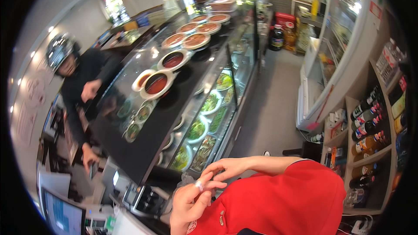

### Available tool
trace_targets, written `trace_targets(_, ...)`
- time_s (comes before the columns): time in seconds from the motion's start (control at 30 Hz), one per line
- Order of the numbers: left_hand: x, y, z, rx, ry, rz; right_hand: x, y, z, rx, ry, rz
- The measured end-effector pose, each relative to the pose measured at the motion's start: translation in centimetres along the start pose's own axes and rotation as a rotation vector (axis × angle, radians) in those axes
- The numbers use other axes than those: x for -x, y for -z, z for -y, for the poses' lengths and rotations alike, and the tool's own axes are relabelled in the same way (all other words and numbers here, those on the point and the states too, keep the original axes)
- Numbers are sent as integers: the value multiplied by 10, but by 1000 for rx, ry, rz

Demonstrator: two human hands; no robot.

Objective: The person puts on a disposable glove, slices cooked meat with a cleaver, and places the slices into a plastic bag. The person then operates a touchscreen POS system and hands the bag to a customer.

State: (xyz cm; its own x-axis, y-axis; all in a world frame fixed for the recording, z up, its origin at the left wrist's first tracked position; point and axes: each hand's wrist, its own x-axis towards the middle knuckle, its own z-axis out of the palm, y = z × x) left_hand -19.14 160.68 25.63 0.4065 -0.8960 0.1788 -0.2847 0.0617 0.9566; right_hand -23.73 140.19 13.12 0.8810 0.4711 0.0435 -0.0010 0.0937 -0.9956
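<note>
My left hand (191, 200) is raised in front of the red shirt (281, 199), fingers partly spread. My right hand (225, 169) reaches across from the right, and its fingertips meet the left fingers. A small shiny whitish bit (199, 185) shows on a left finger; what it is stays unclear. Crumpled clear plastic (186, 179) appears just behind the left hand, and its hold is hidden. Beyond the hands stands a glass display case (243, 104) with bowls of leafy vegetables (197, 129) inside. White bowls of red sauce (156, 84) line its top.
Across the counter, a person in a helmet (88, 71) holds a dark phone-like object (93, 169). A monitor (62, 212) and a dark countertop device (145, 199) are at lower left. Right are bottle shelves (367, 130) and a glass-door refrigerator (329, 52). Large bottles (277, 37) stand on the floor.
</note>
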Motion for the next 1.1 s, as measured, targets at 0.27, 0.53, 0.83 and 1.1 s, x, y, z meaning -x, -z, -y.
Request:
trace_targets(0.27,-259,-130,43,161,-29,318,180,187,20,577,23,-552)
trace_targets(0.53,-505,-274,63,302,52,663,353,344,23,838,-290,-1270)
trace_targets(0.83,-758,-403,142,294,46,935,440,520,53,378,-391,-1386)
trace_targets(1.1,-947,-467,167,193,3,1116,471,680,47,579,-667,-1877)
